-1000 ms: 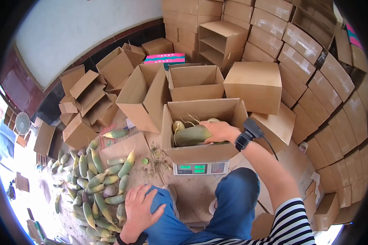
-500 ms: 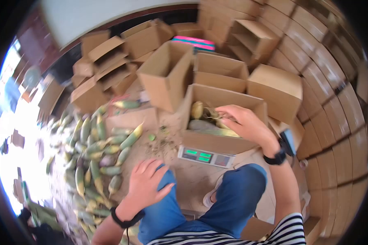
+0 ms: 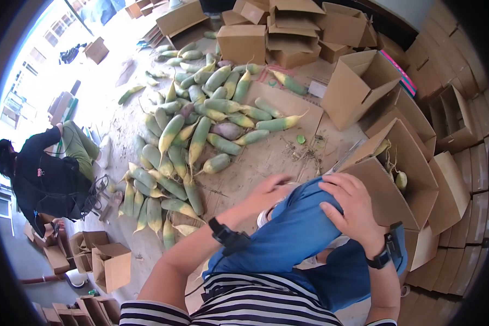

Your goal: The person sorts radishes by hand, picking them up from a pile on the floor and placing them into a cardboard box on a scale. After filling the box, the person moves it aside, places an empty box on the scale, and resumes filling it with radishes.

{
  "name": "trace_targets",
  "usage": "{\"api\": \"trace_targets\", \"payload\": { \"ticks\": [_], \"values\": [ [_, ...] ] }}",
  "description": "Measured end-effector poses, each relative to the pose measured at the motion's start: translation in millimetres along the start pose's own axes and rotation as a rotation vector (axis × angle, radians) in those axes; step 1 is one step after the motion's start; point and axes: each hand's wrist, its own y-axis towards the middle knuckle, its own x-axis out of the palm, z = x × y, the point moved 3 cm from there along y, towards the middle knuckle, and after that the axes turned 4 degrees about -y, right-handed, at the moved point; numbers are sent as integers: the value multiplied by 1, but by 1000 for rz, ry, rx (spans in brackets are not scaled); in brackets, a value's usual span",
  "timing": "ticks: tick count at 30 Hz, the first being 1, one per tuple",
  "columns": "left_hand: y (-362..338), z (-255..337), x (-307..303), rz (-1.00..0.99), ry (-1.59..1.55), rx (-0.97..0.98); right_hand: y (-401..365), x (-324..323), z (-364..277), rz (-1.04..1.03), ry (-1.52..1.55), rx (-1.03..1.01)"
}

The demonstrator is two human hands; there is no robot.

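My right hand lies empty on the raised knee of my jeans, its fingers spread. My left hand is beside the same knee, close to a light shoe. Its fingers are stretched out and partly hidden, with nothing visible in them. A large pile of green radishes with pale yellow ends covers the floor beyond my left arm. To the right of my knees, an open cardboard box has a few radishes inside; its depth is mostly hidden.
Several open cardboard boxes stand behind the pile, and stacked cartons line the right side. A person in dark clothes sits at the left. Small open boxes are at lower left. Plant scraps lie on the floor.
My view has swung left towards the pile and the other person. My right hand has left the box and rests on the knee. My left hand has slipped down beside the knee.
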Motion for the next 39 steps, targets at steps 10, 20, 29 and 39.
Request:
{"api": "trace_targets", "payload": {
  "ticks": [10, 20, 29, 39],
  "values": [
    [-204, -283, -169, 428, 683, -715, 18, 18, -1, 35, -12, 59],
    [-175, -338, -203, 1209, 239, -798, 34, 23, -7, -28, -22, 79],
    [-101, -312, -200, 948, 44, -1041, 36, 23, -4, -27, -10, 80],
    [-93, -189, -139, 618, -965, -671, 32, 19, -2, 31, 6, 55]
  ]
}}
